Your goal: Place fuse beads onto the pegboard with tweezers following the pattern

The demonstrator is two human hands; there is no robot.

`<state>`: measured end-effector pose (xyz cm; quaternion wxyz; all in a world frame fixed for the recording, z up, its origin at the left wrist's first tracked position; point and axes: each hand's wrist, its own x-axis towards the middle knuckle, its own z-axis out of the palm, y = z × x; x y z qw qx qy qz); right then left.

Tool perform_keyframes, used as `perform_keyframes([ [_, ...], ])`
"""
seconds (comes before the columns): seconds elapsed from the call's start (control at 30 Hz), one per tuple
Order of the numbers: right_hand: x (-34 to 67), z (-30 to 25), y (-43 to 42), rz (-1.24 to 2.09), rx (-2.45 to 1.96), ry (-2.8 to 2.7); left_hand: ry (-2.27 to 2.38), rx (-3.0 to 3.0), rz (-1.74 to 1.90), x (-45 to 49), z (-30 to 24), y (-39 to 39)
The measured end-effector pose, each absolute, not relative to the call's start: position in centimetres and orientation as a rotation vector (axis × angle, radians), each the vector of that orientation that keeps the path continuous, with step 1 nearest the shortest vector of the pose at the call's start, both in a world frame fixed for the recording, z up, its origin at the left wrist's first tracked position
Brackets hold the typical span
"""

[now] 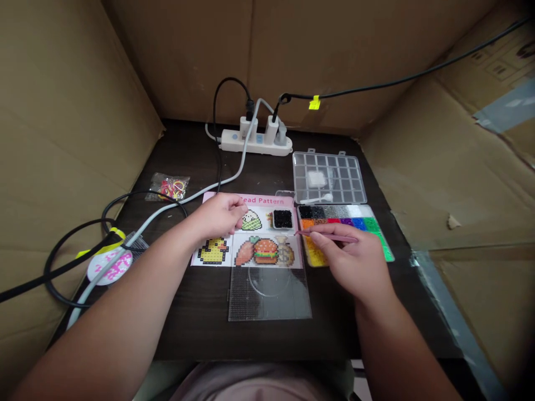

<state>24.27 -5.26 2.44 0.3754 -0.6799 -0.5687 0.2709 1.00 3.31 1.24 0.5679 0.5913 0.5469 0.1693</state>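
Observation:
My left hand (221,216) rests over the upper left of a pink-edged bead pattern sheet (213,196), its fingers curled together; whatever they hold, if anything, is hidden. Pink tweezers (334,236) are gripped in my right hand (359,262), their tips pointing left near the sheet's right edge. Just above the tips, a small clear tray of black beads (283,218) sits on the sheet. A clear pegboard (267,298) lies over the lower part of the sheet, with printed burger and carrot pictures showing through. Partly under my right hand is a bead box (378,236) with many colours.
The box's clear lid (330,175) lies open behind it, with a white scoop (321,198) inside. At the back stands a white power strip (254,142) with cables. A bag of coloured bands (169,187) and a round pink-and-white piece (109,266) lie left. Cardboard walls (443,184) enclose the table.

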Motion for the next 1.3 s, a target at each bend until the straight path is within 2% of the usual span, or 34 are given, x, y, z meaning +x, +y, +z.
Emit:
perform_keyframes([
  [1.3, 23.94, 2.88, -5.24, 0.747, -1.803, -1.529, 1.3, 1.407, 0.383, 0.87, 1.15, 3.41],
])
